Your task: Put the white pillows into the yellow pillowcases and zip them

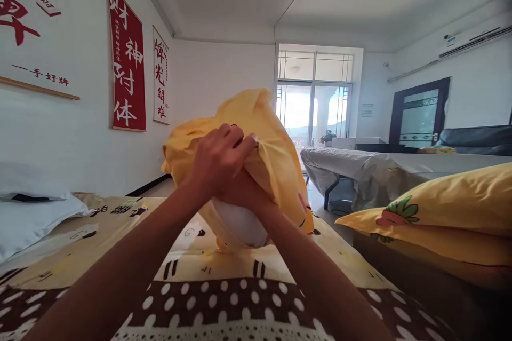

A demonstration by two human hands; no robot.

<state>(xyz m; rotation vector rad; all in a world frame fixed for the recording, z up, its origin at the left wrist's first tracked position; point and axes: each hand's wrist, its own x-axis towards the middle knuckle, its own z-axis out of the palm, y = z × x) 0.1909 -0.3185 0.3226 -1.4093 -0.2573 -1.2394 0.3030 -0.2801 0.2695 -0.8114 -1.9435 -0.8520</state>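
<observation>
A yellow pillowcase (276,154) bunches up in front of me, with a white pillow (242,223) showing through its opening at the bottom. My left hand (222,157) is closed on the cloth near the middle, its fingers curled and the thumb pressing to the right. Under it, crossing from the right, my right hand (242,189) lies against the pillowcase. Its fingers are hidden behind my left hand and the cloth. A printed bedsheet (216,298) with dark polka-dot bands spreads below both forearms.
Yellow pillows with a carrot print (452,197) are stacked at the right. A white pillow (32,223) lies on the left of the sheet. Beyond stand a covered table (352,165), a glass door (296,111) and a dark sofa (480,141). Banners (126,58) hang on the left wall.
</observation>
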